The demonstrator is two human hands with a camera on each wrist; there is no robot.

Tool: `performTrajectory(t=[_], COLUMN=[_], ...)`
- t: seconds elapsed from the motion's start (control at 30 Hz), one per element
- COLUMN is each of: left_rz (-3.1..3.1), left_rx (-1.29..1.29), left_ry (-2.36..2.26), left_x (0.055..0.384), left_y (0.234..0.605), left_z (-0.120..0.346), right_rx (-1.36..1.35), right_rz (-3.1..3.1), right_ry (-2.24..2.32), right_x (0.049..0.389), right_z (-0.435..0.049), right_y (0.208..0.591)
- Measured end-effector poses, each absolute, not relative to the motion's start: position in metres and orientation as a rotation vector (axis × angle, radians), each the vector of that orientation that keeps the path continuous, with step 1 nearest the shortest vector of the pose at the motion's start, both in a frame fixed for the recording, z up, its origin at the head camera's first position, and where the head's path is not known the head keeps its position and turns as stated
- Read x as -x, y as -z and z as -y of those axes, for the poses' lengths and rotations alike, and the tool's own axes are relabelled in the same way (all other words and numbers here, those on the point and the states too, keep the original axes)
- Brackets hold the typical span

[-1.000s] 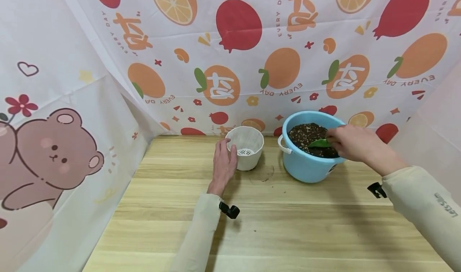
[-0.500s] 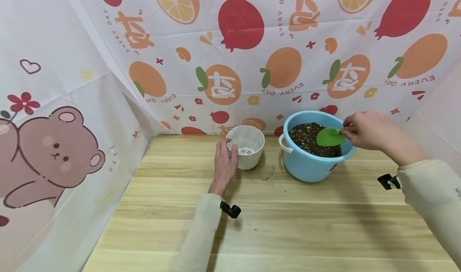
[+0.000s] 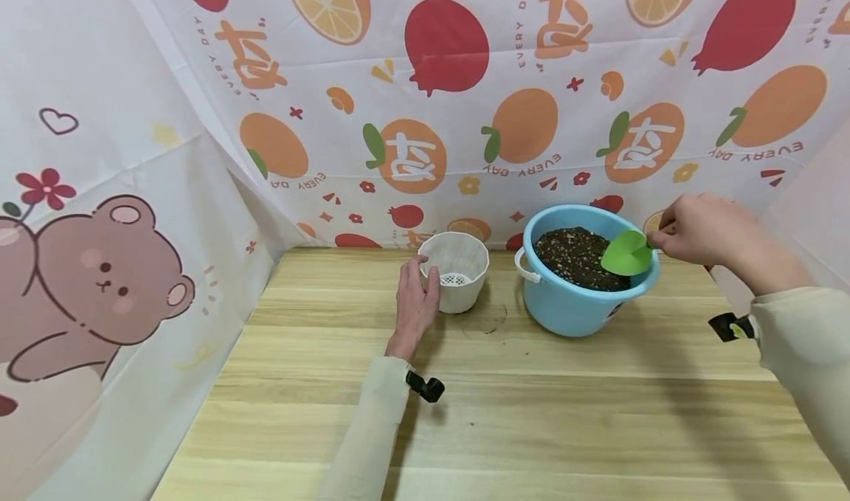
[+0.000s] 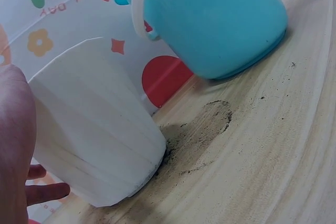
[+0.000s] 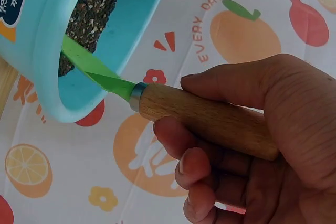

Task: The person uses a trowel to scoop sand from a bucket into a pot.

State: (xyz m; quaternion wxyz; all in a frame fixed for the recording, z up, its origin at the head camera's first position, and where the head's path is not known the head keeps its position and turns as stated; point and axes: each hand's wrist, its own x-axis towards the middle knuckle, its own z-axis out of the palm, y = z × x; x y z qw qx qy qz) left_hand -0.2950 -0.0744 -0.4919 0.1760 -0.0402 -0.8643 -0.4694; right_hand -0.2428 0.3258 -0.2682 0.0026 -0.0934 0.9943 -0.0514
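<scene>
1. Our left hand was left of the blue bucket, its fingers loosely extended and resting, with the thumb, against the near left side of a white pot.
2. In front of the bucket stretched the wooden table, with dark specks scattered beside the bucket, toward the pot.
3. We had the pot upright just left of the bucket and apart from it, small holes showing in its floor.
4. On the bucket's left side hung its white handle; inside lay dark soil flecked with pale bits.
5. Right of the bucket, our right hand gripped a green trowel by its wooden grip, fingers curled beneath. The blade was over the bucket's right part; we could not tell whether it touched the soil.
6. Behind the bucket hung a fruit-printed cloth; well to its left, another cloth bore a brown bear.
</scene>
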Motion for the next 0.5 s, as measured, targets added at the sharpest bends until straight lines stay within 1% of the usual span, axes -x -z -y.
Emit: performTrajectory(t=[0.5], left_rz=[2.443], left_rx=[0.116], left_ry=[1.332], left_x=[0.2948], left_y=[0.4918], left_z=[0.0748], right_rx=[0.182], right_rz=[-3.097], right_ry=[0.195], right_x=[0.2426], right_z=[-0.33], right_y=[0.2691])
